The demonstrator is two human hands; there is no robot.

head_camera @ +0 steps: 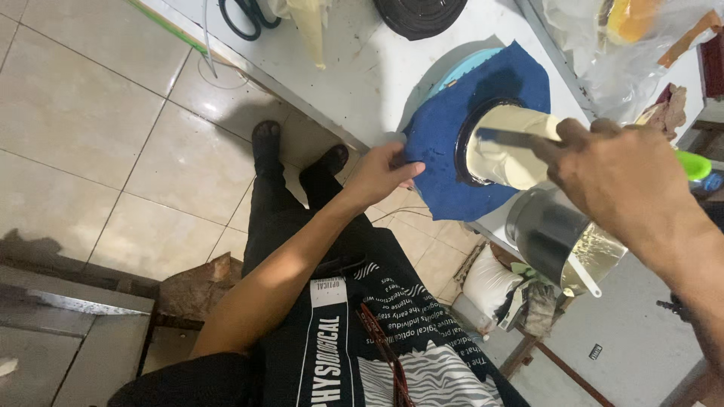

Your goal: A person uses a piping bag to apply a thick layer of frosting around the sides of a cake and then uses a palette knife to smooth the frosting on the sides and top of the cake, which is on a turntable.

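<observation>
The right hand (626, 177) is closed around a thin dark tool (513, 138), seemingly a brush or spatula, whose tip rests on a cream-coloured patch (501, 147) inside the black ring (461, 151) on the blue fabric piece (445, 143). The left hand (381, 173) pinches the fabric's near edge, fingers partly closed on it. The fabric lies draped over a light blue round form (471, 64) at the edge of the white table (362, 68). A metal can (550, 234) of cream paste sits just beside it. Judging from this, even strokes kept inside the ring, with the left hand holding the cloth taut, suit the work best.
</observation>
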